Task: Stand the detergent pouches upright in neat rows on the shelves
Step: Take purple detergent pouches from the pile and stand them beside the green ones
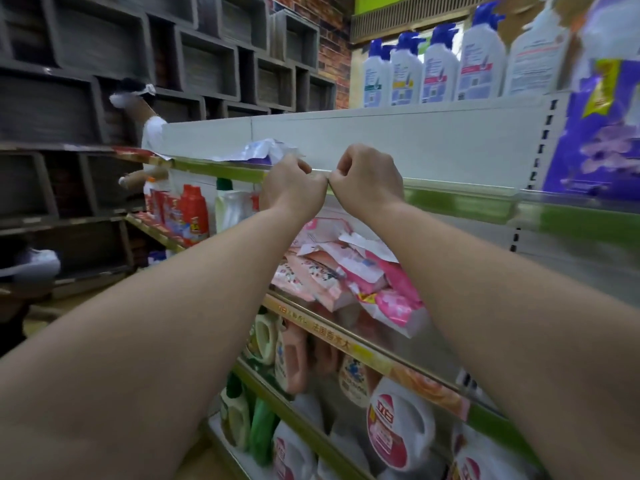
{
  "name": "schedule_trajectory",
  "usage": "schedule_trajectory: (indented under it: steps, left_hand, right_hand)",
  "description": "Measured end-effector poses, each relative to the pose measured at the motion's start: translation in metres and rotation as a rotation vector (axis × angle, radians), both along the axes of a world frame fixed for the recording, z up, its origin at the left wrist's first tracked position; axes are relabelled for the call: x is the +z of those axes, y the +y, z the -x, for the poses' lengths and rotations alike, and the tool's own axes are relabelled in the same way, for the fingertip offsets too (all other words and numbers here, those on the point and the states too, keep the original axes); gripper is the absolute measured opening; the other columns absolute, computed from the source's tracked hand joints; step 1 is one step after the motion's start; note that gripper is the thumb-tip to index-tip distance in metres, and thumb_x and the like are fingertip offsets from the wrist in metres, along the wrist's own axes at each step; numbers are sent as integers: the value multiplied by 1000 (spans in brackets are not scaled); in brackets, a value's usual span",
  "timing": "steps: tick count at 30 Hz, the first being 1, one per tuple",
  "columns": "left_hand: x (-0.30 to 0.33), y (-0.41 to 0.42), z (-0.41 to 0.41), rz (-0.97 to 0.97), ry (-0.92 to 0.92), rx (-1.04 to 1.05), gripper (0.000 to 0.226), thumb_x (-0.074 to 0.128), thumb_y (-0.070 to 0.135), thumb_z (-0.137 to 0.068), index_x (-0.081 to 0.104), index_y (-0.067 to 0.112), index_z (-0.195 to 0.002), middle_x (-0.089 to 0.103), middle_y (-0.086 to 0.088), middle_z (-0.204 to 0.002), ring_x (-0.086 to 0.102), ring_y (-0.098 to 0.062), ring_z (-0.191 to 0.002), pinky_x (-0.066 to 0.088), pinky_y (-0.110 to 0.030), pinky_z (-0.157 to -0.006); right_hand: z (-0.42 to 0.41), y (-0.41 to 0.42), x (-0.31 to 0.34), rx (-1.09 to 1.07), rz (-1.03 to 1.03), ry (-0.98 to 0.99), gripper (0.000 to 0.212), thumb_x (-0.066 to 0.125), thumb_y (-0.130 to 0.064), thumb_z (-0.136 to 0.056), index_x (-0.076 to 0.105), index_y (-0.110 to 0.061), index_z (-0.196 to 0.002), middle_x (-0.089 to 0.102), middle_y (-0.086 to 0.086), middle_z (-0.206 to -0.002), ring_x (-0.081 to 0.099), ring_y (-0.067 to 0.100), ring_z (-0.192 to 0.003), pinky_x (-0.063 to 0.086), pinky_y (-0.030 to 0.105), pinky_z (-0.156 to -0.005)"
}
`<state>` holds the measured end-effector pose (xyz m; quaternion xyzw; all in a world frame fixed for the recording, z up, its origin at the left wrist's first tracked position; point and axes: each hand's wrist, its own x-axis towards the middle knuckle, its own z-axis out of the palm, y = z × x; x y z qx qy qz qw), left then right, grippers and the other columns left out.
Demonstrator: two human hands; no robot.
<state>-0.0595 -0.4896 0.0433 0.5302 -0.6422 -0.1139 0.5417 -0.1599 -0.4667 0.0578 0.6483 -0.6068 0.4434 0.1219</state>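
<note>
Gripping the shelf rail (450, 199), both hands curled.

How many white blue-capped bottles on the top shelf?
5, in one row at upper right: first bottle at the left end, second, third, fourth, fifth by the purple pouch. More may be hidden behind it.
</note>
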Motion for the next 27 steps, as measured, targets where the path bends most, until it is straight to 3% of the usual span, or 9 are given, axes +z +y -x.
schedule_trajectory:
  steps: [7,14,22,24,27]
  left_hand:
    - [3,-78,-8,-2,-5,39,25,56,30,-87,59,17,-109,63,0,-103,59,-21,-97,51,-37,-85]
    - [-1,-144,-16,25,17,69,19,56,33,-87,60,17,-98,64,0,-94,61,-21,-89,53,-34,-76]
    - [4,-200,-44,28,2,82,12,52,23,-88,62,18,-86,58,6,-74,60,-20,-83,52,-32,-71]
    - [8,-213,-54,31,-7,71,19,50,21,-88,67,13,-86,62,1,-75,61,-22,-82,48,-31,-65]
    - [15,-235,-70,34,-26,50,21,49,18,-88,68,10,-84,68,-11,-84,60,-25,-80,51,-38,-72]
  right_hand:
    - [-4,-85,8,56,5,13,13,54,-19,-86,63,-13,-93,64,5,-95,54,22,-84,40,29,-68]
    - [-14,-153,6,113,37,51,13,55,-21,-89,63,-11,-93,59,2,-87,52,18,-78,37,27,-64]
    - [-43,-213,13,108,25,80,12,53,-19,-87,62,-13,-91,59,3,-89,52,21,-81,37,29,-65]
    - [-54,-230,17,100,32,70,13,52,-20,-86,62,-13,-90,63,5,-94,56,24,-87,41,30,-67]
    - [-70,-256,22,78,33,45,12,51,-20,-85,62,-15,-88,64,4,-96,53,23,-84,37,28,-67]
